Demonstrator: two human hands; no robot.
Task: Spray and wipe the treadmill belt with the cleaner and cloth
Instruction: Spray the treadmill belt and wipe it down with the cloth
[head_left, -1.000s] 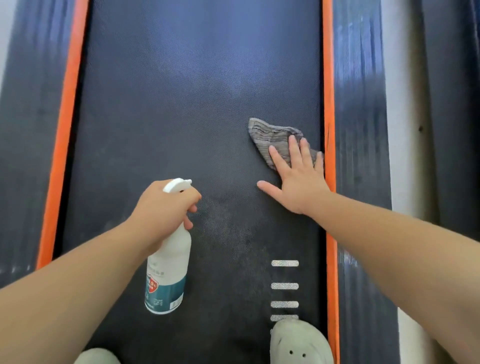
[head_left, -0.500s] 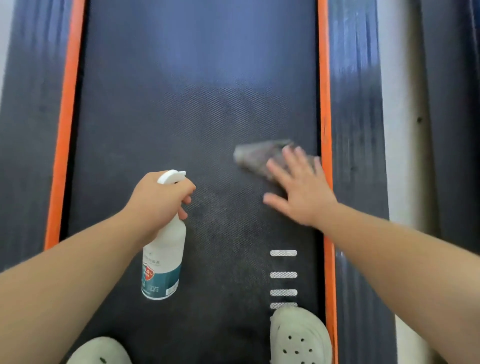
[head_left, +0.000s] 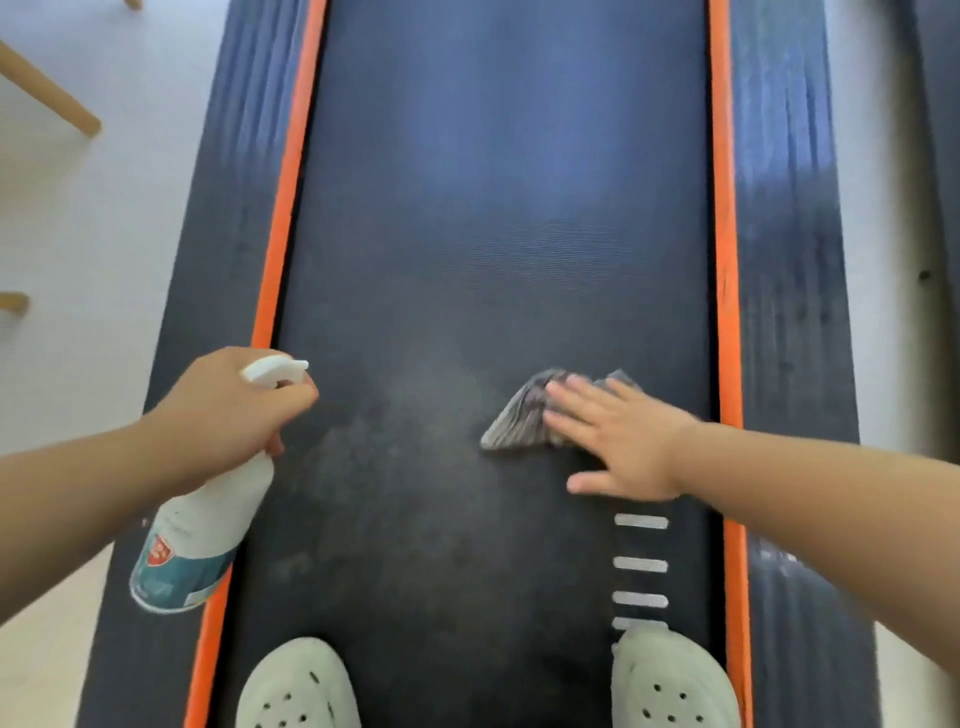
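Step in hand: wiping. Right hand (head_left: 623, 441) lies flat, fingers straight and slightly spread, pressing the grey cloth (head_left: 519, 421) onto the treadmill belt (head_left: 493, 234) near its right edge, just inside the orange strip (head_left: 724, 260). Left hand (head_left: 228, 410): grip curled round the neck of the spray bottle (head_left: 208, 525), held tilted over the belt's left edge, nozzle toward the middle. A pale speckled film (head_left: 374, 441) lies between the hands, probably cleaner. Next move, judged: sweep the cloth leftward through the film with even downward pressure.
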